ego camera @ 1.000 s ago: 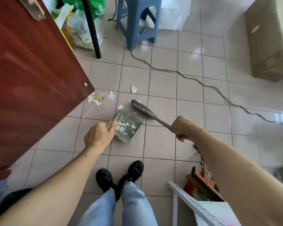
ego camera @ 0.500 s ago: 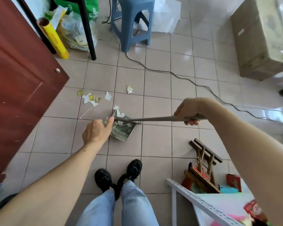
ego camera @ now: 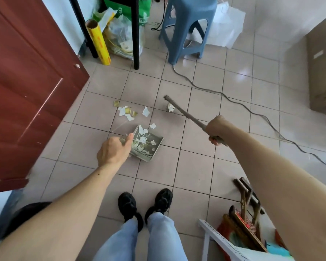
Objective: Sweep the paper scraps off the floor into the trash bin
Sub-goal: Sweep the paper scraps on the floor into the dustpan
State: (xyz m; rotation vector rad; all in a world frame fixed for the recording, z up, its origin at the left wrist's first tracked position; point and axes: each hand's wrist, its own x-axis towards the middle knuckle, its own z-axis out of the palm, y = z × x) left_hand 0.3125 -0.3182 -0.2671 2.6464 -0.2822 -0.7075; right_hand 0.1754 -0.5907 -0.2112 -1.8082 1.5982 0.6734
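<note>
Red-brown wood fills the left edge: an open door (ego camera: 26,91) standing over the tiled floor (ego camera: 205,166). Beyond its far corner a yellow roll of wrap (ego camera: 98,44) leans near a black table leg (ego camera: 135,34), with a clear plastic bag (ego camera: 122,40) of rubbish between them. Near the middle of the floor, a loose cluster of paper scraps (ego camera: 128,111) lies on the tiles just beyond a grey-green dustpan (ego camera: 149,144), which already holds several white scraps. The left hand (ego camera: 114,150) is closed around the dustpan's handle at its near left corner, thumb pointing toward the pan. Farther right, one more crumpled scrap (ego camera: 170,107) sits right at the head of a small brush (ego camera: 179,109), whose bristle end is beside it. The right hand (ego camera: 215,129) is clenched on the brush's handle, stick angled up and left. A blue plastic stool (ego camera: 186,29) stands at the far side, a grey cable (ego camera: 233,102) trailing from it across the tiles to the right. No trash bin is identifiable for certain.
</note>
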